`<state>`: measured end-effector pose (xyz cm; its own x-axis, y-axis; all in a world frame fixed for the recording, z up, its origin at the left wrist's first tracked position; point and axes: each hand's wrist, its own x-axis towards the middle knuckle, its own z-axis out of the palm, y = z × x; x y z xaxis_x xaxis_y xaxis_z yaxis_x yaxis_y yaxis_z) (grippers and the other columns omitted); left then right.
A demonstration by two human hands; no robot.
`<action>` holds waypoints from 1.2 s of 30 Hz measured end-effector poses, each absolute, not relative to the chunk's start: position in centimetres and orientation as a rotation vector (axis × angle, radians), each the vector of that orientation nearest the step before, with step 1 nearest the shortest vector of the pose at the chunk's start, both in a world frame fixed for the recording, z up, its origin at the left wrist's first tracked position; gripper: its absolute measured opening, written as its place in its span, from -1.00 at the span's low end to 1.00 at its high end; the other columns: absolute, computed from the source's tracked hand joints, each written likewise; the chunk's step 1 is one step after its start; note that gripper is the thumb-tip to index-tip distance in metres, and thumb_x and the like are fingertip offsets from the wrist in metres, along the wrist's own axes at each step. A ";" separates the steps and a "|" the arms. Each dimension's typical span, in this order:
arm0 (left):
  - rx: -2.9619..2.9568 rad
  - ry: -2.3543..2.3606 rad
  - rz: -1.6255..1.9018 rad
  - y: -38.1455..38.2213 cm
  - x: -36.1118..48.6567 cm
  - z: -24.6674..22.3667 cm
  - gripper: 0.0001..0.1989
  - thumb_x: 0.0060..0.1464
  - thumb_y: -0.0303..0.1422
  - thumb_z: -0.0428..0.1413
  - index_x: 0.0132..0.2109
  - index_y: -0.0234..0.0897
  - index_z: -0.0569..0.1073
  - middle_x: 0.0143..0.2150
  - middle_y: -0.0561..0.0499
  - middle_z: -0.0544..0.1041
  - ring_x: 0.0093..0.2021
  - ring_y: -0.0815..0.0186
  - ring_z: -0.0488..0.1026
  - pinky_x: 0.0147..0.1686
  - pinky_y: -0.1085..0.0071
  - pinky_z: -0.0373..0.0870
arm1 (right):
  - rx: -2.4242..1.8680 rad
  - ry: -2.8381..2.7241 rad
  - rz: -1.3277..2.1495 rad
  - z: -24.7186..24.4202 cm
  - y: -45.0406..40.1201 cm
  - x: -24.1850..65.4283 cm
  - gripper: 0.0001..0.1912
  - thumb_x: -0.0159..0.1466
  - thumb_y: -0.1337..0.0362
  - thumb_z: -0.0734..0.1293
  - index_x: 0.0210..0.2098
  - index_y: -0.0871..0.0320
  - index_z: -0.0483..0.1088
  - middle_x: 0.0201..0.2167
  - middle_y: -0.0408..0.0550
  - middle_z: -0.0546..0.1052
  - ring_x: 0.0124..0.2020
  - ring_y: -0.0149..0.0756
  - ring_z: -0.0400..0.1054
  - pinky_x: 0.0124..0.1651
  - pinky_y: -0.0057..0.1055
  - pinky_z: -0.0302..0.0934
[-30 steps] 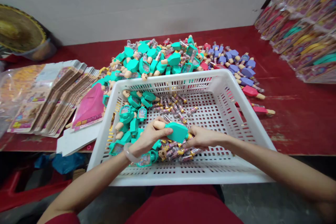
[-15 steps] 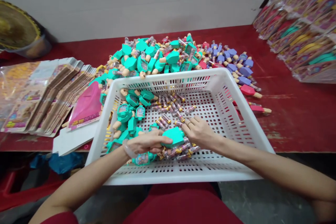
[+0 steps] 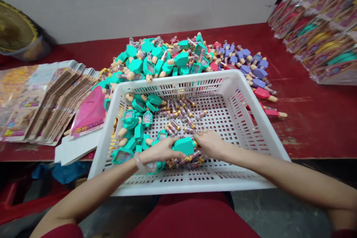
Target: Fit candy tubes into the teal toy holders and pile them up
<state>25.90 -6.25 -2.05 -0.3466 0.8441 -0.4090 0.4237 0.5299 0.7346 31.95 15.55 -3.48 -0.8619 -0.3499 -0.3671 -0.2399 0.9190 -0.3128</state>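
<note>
You are gripping a light, stiff, smooth teal plastic toy body (image 3: 184, 146) in your left hand (image 3: 158, 151), best held around its broad middle, near the front wall of the white plastic basket (image 3: 178, 80), your half-curled right hand (image 3: 210, 145) touching its end.

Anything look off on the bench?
Red toy figures stick out from under the right side of the white plastic basket, apart from the main pile. A loose pink card also lies askew against the basket's left side, off the neat stacks.

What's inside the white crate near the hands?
Teal doll-shaped toys and clear tubes lie on the slotted crate floor; the floor under the left hand and right hand is hidden.
</note>
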 end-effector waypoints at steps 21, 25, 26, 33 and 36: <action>1.365 2.180 0.395 -7.1 26.7 -3.5 -0.58 0.16 -0.29 0.02 0.17 -0.18 0.30 -0.17 -0.05 0.50 -0.25 0.23 0.45 -0.33 0.40 0.33 | -0.290 2.275 -0.529 -4.2 14.9 32.4 -0.82 0.09 0.19 0.31 -0.43 0.18 0.44 -0.56 -0.06 0.47 -0.54 -0.27 0.33 -0.47 -0.42 0.13; 1.570 2.317 0.144 -6.8 27.1 -3.7 -0.48 0.14 -0.42 -0.02 0.24 -0.06 0.22 -0.14 -0.08 0.49 -0.24 0.18 0.46 -0.31 0.32 0.33 | -0.206 1.904 -0.808 -5.1 15.4 32.1 -0.69 0.08 0.04 0.35 -0.37 0.18 0.44 -0.60 -0.17 0.40 -0.61 -0.36 0.23 -0.54 -0.46 0.09; 1.517 2.334 0.151 -6.7 26.8 -3.5 -0.50 0.14 -0.40 -0.01 0.23 -0.06 0.24 -0.16 -0.06 0.51 -0.25 0.18 0.47 -0.31 0.32 0.34 | -0.226 1.977 -0.797 -5.3 15.7 31.7 -0.64 0.04 0.05 0.39 -0.29 0.19 0.45 -0.52 -0.15 0.45 -0.54 -0.33 0.29 -0.50 -0.46 0.13; 0.952 2.801 -0.025 -7.2 18.0 4.3 -0.55 0.16 -0.19 0.04 0.18 -0.14 0.30 -0.15 -0.12 0.55 -0.20 0.08 0.50 -0.25 0.26 0.36 | -0.027 2.514 -0.427 -5.3 20.1 25.4 -0.50 0.32 0.20 0.16 0.23 0.15 0.14 0.01 0.14 0.47 -0.09 -0.13 0.41 -0.14 -0.36 0.22; 0.919 3.207 -0.074 -7.2 14.4 8.2 -0.30 0.12 -0.19 0.08 0.33 -0.29 0.04 0.06 -0.28 0.42 0.01 -0.07 0.36 -0.06 0.05 0.27 | 0.108 2.550 -0.301 -6.3 21.6 22.9 -0.59 0.36 0.18 0.09 0.11 0.20 0.30 -0.02 0.22 0.48 -0.04 -0.04 0.39 -0.09 -0.26 0.20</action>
<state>14.42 -7.23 8.22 -0.8308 0.5287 0.1742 0.5200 0.8488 -0.0959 22.89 21.61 -6.30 -0.8378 0.0132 -0.5458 0.1399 0.9715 -0.1913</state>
